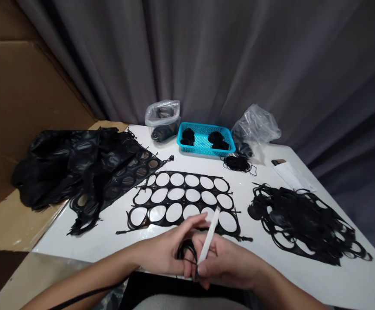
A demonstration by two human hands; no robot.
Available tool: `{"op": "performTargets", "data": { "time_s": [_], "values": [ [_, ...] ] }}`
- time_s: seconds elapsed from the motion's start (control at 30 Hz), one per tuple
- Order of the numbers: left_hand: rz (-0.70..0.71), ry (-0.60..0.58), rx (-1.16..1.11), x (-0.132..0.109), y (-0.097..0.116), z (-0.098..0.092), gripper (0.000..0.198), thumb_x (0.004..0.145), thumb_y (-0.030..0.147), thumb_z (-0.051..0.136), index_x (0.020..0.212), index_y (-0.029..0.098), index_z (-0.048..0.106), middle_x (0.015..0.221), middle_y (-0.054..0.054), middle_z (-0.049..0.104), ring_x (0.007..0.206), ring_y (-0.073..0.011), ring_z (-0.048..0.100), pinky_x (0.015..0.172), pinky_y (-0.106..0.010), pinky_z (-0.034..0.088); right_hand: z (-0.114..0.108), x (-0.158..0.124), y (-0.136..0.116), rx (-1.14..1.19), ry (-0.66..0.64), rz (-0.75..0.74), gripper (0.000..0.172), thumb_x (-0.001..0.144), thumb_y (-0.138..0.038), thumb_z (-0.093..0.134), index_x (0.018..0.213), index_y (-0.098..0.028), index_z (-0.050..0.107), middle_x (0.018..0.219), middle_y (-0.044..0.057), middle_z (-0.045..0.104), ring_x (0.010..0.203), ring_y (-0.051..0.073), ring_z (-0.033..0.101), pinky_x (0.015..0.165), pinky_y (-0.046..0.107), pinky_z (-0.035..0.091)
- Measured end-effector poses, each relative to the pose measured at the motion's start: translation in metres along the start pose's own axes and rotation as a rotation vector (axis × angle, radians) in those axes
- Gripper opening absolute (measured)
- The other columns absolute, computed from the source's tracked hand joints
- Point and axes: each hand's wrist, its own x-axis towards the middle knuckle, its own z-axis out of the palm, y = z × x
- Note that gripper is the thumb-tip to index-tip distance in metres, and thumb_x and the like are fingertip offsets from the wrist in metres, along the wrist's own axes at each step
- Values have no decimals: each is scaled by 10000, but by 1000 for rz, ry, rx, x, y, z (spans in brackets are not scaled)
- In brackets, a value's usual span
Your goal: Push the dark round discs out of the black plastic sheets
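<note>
My left hand [170,249] is closed around a bundle of thin black rubber rings [187,252] at the near edge of the white table [110,224]. My right hand [226,262] sits against it, pinching a slim white stick tool [209,234] that points up and away. Just beyond both hands lies a flat black rubber sheet [181,199] with rows of oval holes.
A heap of black rubber sheets [77,168] lies at the left, a tangle of cut frames [304,224] at the right. At the back stand a blue basket [205,138] with black rings, two plastic bags [163,118] [255,127], loose rings [237,163] and a paper [292,175].
</note>
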Motion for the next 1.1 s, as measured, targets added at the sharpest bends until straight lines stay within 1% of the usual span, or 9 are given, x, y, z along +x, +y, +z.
{"op": "performTargets", "data": {
  "time_s": [0.1,0.23,0.33,0.47,0.57,0.7,0.8,0.97,1.1],
  "values": [
    [-23,-58,-350,16,-10,6,847,808,159,668,1526,311,246,877,6,645,660,-136,671,626,-263,532,3,-5,-6,-93,22,-40,374,682,-282,874,836,-151,560,877,81,697,731,153,659,541,208,511],
    [43,214,-483,31,-17,-3,513,855,234,678,1336,253,499,957,-16,602,803,-146,671,761,-294,510,-12,-10,-29,-190,194,-169,363,724,-285,852,762,-170,509,898,79,695,816,186,681,568,220,517],
    [75,359,-462,38,-15,-21,471,873,302,706,1305,254,523,932,1,544,906,-184,668,825,-319,489,-29,-1,-47,-219,340,-275,359,716,-280,863,758,-173,523,882,40,680,826,148,664,586,185,492],
    [125,448,-420,43,-14,-52,489,860,333,725,1302,270,524,930,12,506,913,-189,659,863,-339,485,-48,28,-69,-277,370,-300,399,651,-294,903,718,-168,530,844,20,675,796,134,671,587,176,478],
    [83,524,-256,42,-23,-75,483,892,365,658,1333,278,482,996,-16,544,953,-204,632,866,-353,487,-59,52,-98,-299,351,-320,435,612,-295,921,698,-170,513,799,10,678,777,135,687,590,177,491],
    [4,587,361,30,-39,-103,442,899,289,613,1328,294,509,1229,-61,529,1173,-255,512,1024,-413,394,-74,79,-160,-384,381,-409,430,590,-273,930,677,-169,523,716,4,680,777,133,702,625,171,531],
    [-101,593,658,21,-47,-114,410,864,266,655,1264,271,565,1195,-65,526,1124,-278,492,994,-438,393,-86,94,-203,-399,388,-416,449,572,-254,940,662,-173,508,760,33,719,776,117,706,639,148,548],
    [-222,504,794,17,-50,-116,473,755,362,815,1165,264,600,1169,-55,521,1071,-291,476,908,-412,397,-111,108,-240,-488,379,-439,437,608,-263,924,663,-181,499,801,41,737,763,106,703,624,134,556],
    [-299,474,869,21,-51,-111,436,686,265,863,1042,229,614,1106,-52,531,1024,-287,477,854,-385,371,-139,119,-267,-692,597,-499,390,669,-248,884,675,-185,499,772,37,719,771,117,705,659,152,572]
  ]
}}
